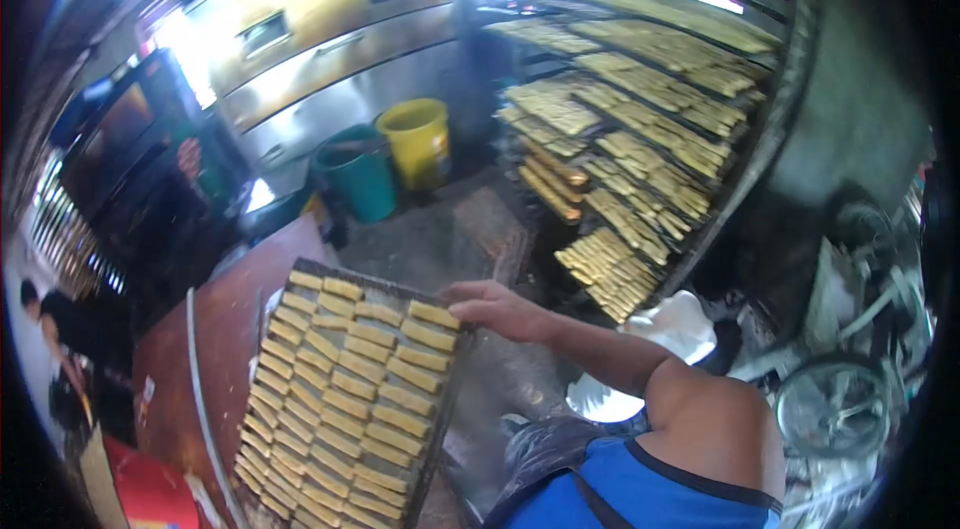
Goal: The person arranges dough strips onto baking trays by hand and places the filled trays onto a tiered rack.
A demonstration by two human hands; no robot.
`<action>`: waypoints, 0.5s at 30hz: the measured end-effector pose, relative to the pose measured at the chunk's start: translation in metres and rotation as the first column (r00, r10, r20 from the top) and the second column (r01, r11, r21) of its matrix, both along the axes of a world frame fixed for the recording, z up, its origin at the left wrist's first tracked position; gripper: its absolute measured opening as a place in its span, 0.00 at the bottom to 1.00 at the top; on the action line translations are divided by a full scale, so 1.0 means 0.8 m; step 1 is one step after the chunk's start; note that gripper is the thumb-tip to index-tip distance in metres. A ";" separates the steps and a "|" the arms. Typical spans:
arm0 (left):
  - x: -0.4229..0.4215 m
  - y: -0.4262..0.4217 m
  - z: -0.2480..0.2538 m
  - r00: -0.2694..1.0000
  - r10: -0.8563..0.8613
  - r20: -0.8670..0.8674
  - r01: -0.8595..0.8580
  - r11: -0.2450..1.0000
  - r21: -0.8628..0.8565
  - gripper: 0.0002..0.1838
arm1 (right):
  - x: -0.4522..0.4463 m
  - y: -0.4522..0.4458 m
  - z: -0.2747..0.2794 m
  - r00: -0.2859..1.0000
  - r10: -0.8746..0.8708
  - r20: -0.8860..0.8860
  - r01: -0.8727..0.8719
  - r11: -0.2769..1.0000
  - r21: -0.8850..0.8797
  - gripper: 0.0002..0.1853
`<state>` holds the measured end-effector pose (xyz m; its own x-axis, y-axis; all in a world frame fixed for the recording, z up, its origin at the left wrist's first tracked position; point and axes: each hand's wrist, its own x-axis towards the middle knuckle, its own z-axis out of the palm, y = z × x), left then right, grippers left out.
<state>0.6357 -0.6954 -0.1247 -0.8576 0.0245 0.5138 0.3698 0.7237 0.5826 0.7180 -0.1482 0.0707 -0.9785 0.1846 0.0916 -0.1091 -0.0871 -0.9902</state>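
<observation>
My right hand is closed on the far right corner of a dark baking tray, with the thumb side by the last pieces. Rows of pale yellow, stick-shaped dough or pastry pieces cover the tray, which is tilted in view. The tray lies over or beside a reddish-brown table; whether it rests on it I cannot tell. My left hand is not in view.
A tall rack holds several trays of similar pieces at the right. Green and yellow buckets stand before a metal oven. A fan-like wheel is at lower right. Another person is at the left edge.
</observation>
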 end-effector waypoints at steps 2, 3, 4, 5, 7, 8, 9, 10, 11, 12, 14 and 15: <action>-0.029 0.044 0.044 0.989 -0.122 0.087 0.111 0.986 0.123 0.26 | 0.042 -0.016 0.048 0.993 -0.100 -0.062 0.098 0.995 -0.036 0.31; -0.041 0.066 0.067 0.973 -0.201 0.116 0.177 0.966 0.187 0.26 | 0.062 -0.022 0.075 0.980 -0.160 -0.118 0.152 0.985 -0.077 0.33; -0.052 0.089 0.093 0.948 -0.286 0.138 0.245 0.936 0.252 0.26 | 0.081 -0.024 0.099 0.953 -0.269 -0.138 0.252 0.959 -0.129 0.32; -0.062 0.112 0.118 0.913 -0.383 0.142 0.327 0.893 0.309 0.26 | 0.100 -0.027 0.123 0.914 -0.374 -0.155 0.346 0.921 -0.179 0.31; -0.084 0.173 0.191 0.822 -0.553 0.137 0.471 0.795 0.382 0.27 | 0.117 0.009 0.181 0.837 -0.463 -0.291 0.397 0.881 -0.259 0.26; -0.088 0.196 0.220 0.763 -0.635 0.117 0.542 0.728 0.421 0.27 | 0.139 0.003 0.214 0.798 -0.482 -0.362 0.409 0.874 -0.262 0.23; -0.092 0.217 0.251 0.700 -0.709 0.085 0.606 0.653 0.453 0.27 | 0.153 0.008 0.240 0.769 -0.528 -0.360 0.450 0.848 -0.281 0.21; -0.092 0.234 0.283 0.630 -0.775 0.052 0.662 0.571 0.485 0.27 | 0.166 0.013 0.264 0.740 -0.568 -0.359 0.487 0.822 -0.296 0.19; -0.093 0.250 0.316 0.554 -0.833 0.008 0.713 0.479 0.512 0.27 | 0.179 0.021 0.285 0.722 -0.565 -0.399 0.481 0.825 -0.298 0.18; -0.094 0.264 0.350 0.474 -0.880 -0.041 0.755 0.382 0.532 0.27 | 0.189 0.047 0.303 0.713 -0.522 -0.468 0.448 0.853 -0.268 0.15; -0.094 0.290 0.421 0.310 -0.939 -0.148 0.811 0.180 0.556 0.28 | 0.217 0.071 0.348 0.717 -0.453 -0.530 0.433 0.885 -0.171 0.19; -0.093 0.300 0.458 0.232 -0.952 -0.200 0.826 0.084 0.557 0.28 | 0.231 0.081 0.374 0.700 -0.491 -0.518 0.491 0.858 -0.150 0.18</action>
